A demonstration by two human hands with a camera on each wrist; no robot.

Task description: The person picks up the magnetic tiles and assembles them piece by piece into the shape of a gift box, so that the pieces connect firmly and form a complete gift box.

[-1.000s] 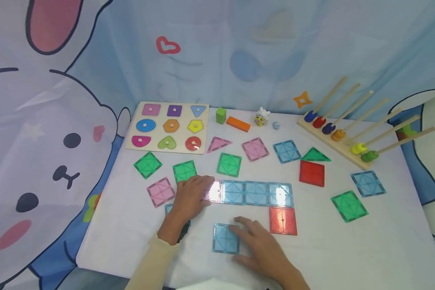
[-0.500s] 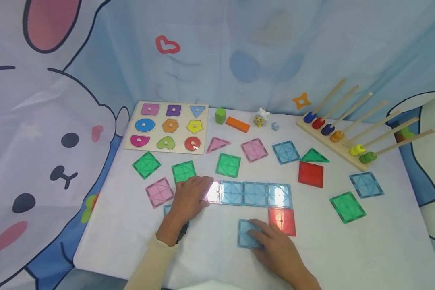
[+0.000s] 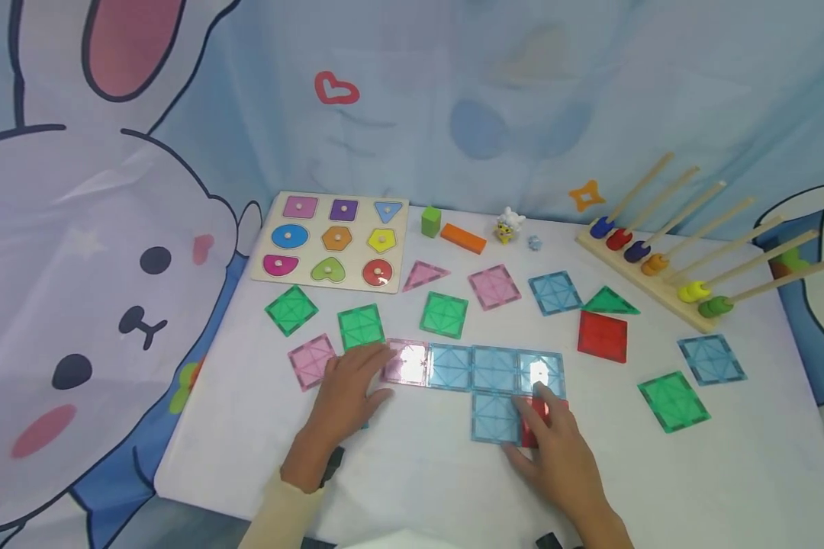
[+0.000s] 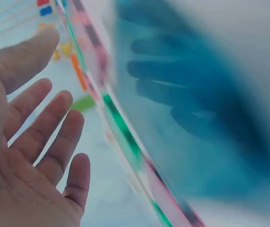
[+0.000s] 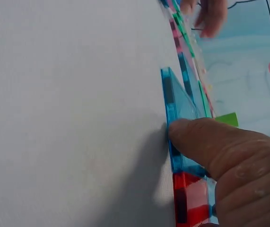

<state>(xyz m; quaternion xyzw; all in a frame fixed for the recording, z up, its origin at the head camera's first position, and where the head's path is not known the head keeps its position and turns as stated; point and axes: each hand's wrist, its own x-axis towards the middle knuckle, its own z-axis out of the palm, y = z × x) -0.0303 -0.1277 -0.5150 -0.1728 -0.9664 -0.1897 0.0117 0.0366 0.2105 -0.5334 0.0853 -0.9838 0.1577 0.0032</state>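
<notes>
A row of flat magnetic tiles lies mid-table: a pink tile (image 3: 407, 362) at its left end, then blue tiles (image 3: 494, 369). Beneath the row, another blue tile (image 3: 494, 418) sits against a red tile (image 3: 532, 433). My right hand (image 3: 563, 457) pinches this lower blue tile, thumb at its near edge and fingertips at its far right corner, partly covering the red tile. In the right wrist view the thumb presses the blue tile's edge (image 5: 170, 111). My left hand (image 3: 346, 393) is beside the pink tile, fingers loose and holding nothing; its palm shows in the left wrist view.
Loose green tiles (image 3: 443, 315), pink tiles (image 3: 494, 287) and a red tile (image 3: 602, 336) lie around. Behind them are a shape puzzle board (image 3: 329, 242), an orange block (image 3: 463, 238), a small figurine (image 3: 508, 226) and a pegged bead rack (image 3: 648, 278).
My right hand has moved the loose blue tile right and away from me, up against the row and red tile. My left hand has drawn back left from the pink tile.
</notes>
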